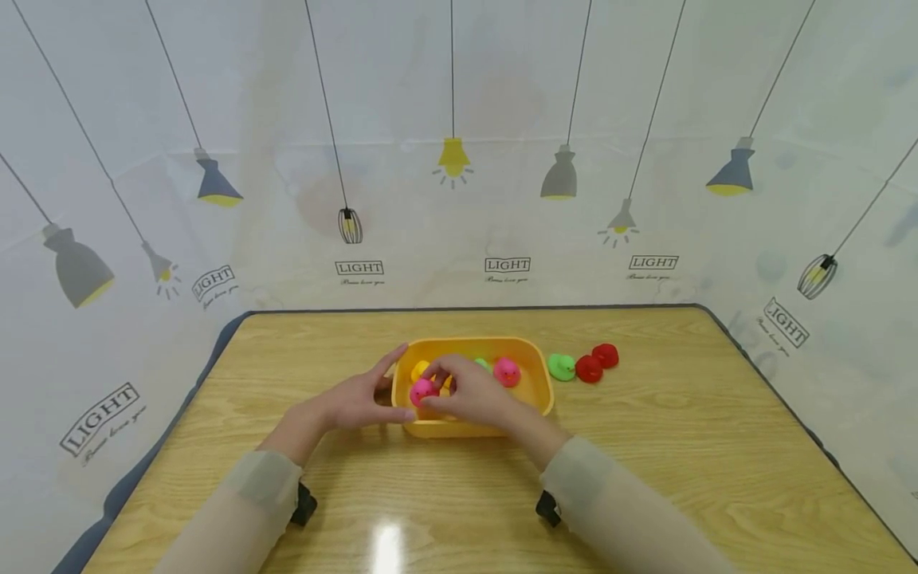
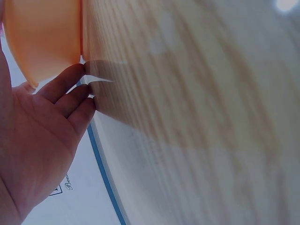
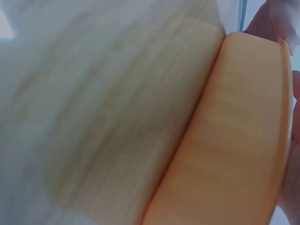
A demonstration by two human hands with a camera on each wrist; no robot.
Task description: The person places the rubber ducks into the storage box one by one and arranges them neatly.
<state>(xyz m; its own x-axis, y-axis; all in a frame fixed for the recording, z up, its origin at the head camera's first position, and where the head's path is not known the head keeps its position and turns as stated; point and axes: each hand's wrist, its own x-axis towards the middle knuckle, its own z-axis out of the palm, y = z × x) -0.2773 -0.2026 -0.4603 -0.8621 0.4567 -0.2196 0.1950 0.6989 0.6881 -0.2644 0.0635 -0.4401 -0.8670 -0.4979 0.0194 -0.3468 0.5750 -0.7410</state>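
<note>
A yellow-orange plastic basin (image 1: 473,429) stands on the wooden table with several small toy ducks inside. My right hand (image 1: 476,392) reaches over the front rim and pinches a pink toy duck (image 1: 421,391) between thumb and fingertips at the basin's left end. My left hand (image 1: 355,401) spreads round that end, its thumb along the front rim and index finger at the back left corner. In the left wrist view, the other fingers (image 2: 70,96) extend low beside the basin wall (image 2: 44,40). In the basin are another pink duck (image 1: 507,371), a yellow duck (image 1: 421,370) and a partly hidden green duck (image 1: 482,364).
Right of the basin, a green duck (image 1: 562,367) and two red ducks, one nearer (image 1: 589,369) and one farther back (image 1: 606,355), lie on the table (image 1: 681,446). A white curtain (image 1: 402,175) printed with lamps stands behind the table and along its sides.
</note>
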